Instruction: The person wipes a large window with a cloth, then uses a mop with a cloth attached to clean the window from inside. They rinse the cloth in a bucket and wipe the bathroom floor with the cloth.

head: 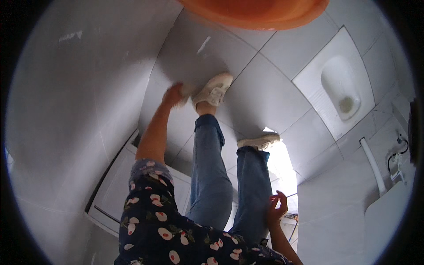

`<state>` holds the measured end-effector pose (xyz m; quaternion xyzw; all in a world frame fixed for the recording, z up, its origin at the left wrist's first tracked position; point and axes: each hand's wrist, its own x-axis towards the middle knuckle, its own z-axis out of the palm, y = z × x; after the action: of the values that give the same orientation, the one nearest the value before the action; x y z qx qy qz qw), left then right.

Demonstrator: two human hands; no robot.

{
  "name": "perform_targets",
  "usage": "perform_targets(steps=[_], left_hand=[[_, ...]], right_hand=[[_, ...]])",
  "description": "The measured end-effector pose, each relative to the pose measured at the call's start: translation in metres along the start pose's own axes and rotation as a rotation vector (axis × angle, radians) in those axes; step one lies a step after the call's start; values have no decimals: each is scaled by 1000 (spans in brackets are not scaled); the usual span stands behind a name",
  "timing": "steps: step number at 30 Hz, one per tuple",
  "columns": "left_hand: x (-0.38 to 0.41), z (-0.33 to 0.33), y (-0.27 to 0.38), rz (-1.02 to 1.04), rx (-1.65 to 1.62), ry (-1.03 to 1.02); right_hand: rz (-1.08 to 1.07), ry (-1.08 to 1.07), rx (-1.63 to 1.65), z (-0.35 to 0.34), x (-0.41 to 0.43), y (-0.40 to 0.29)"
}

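My left hand (173, 95) reaches down low over the grey floor tiles, beside my forward shoe (217, 89). In its fingers is a pale, blurred object (187, 94) that looks like a small brush; its exact kind cannot be told. My right hand (277, 209) hangs by my right trouser leg (253, 185), fingers loosely bent and apart, with nothing seen in it. At the top of the view, an orange plastic basin (265, 16) is cut off by the picture's edge.
A white squat toilet (339, 82) is set in the floor at the right. Beyond it run a white pipe (373, 169) and a dark hose (390, 162) on the wall. A white cabinet (116, 175) stands at the left behind my arm, along the tiled wall (82, 99).
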<state>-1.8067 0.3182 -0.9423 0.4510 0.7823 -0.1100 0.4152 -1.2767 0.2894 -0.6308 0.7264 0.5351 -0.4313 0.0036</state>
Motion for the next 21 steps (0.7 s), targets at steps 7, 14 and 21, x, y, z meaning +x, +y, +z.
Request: perform_targets(steps=[7, 14, 21], left_hand=[[48, 17, 84, 309, -395, 367], [-64, 44, -15, -181, 178, -308], [34, 9, 62, 247, -553, 376]], right_hand=[[8, -24, 13, -3, 10, -3], [-24, 2, -41, -5, 3, 14], [13, -31, 4, -8, 11, -2]])
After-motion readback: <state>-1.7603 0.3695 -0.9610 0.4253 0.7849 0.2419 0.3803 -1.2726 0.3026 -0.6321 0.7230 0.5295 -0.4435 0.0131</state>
